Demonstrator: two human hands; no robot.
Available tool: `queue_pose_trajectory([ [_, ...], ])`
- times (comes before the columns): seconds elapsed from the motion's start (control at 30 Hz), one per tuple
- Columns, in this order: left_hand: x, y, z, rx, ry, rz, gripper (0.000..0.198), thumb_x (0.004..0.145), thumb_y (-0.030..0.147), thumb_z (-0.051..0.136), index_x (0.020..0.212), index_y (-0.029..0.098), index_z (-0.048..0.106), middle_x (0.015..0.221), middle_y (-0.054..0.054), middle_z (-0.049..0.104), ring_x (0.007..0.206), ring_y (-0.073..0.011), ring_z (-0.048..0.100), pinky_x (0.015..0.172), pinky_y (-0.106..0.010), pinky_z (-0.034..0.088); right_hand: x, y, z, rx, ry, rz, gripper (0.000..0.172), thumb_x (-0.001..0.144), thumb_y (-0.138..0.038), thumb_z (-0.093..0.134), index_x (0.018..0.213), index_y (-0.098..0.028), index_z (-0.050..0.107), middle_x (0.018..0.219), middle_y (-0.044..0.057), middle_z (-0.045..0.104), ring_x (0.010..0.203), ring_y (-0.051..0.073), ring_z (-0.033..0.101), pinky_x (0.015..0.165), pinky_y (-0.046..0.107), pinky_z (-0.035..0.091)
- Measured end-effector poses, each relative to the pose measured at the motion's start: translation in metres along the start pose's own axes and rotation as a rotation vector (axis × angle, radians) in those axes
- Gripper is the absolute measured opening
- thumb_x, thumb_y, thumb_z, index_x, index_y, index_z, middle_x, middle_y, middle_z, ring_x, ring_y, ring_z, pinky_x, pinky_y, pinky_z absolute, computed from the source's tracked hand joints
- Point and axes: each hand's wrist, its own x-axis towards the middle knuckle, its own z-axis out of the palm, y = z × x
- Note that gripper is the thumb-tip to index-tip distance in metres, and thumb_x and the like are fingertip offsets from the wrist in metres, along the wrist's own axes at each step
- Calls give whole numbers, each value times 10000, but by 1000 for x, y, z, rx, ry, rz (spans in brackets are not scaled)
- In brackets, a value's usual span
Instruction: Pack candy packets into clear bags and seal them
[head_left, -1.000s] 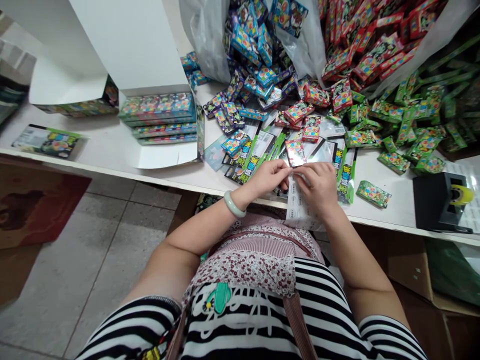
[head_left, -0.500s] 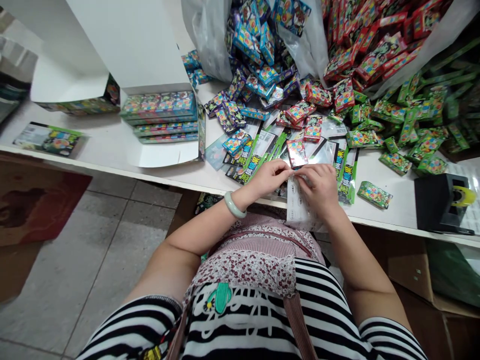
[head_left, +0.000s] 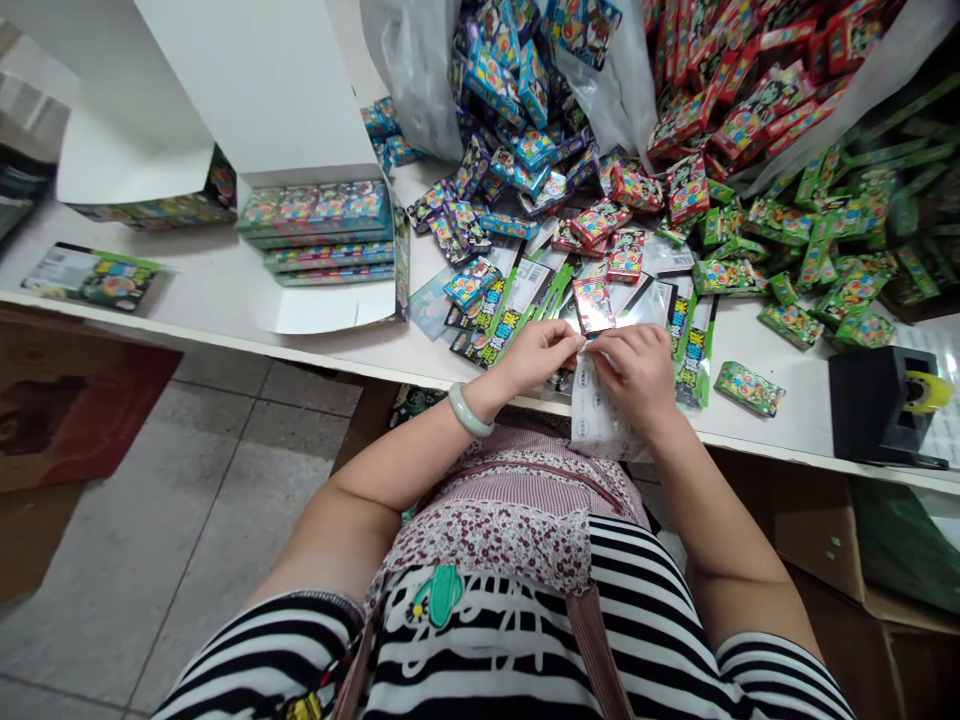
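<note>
My left hand, a jade-green bangle on its wrist, pinches the top edge of a whitish, see-through printed plastic bag. Facing it, my right hand pinches the same edge, thumb and fingertips almost meeting those of the left. The bag hangs over the front edge of the table, partly behind my right hand. Just beyond the fingertips lies a small red box. Under and around the hands are flat green-and-black printed pouches. Whatever may be in the bag cannot be made out.
Piles of small blue boxes, red boxes and green boxes fill the back and right. An open display carton holds stacked boxes at left. A black tape dispenser stands at right, near a single green box.
Both hands stay pinched on the bag, with only a slight shift of the fingers. The bag's hanging part has moved a little. The boxes have not moved.
</note>
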Motion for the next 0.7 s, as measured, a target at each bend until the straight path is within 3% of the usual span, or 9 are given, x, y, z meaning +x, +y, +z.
queue_pose_trajectory([
  [0.43,0,-5,1,-43,43,-71,235,893,189,619,668,154,562,572,43,563,529,-63,538,610,-214,487,-1,0,5,16,91,-49,164,980,-257,548,866,-246,665,920,19,739,854,198,603,840,376,370],
  [0.7,-1,-4,-1,-31,-11,-36,224,903,251,629,709,159,567,588,48,563,539,-69,538,599,-207,465,-2,2,5,95,47,0,113,949,-217,561,875,-247,641,929,15,745,895,207,627,871,387,367],
])
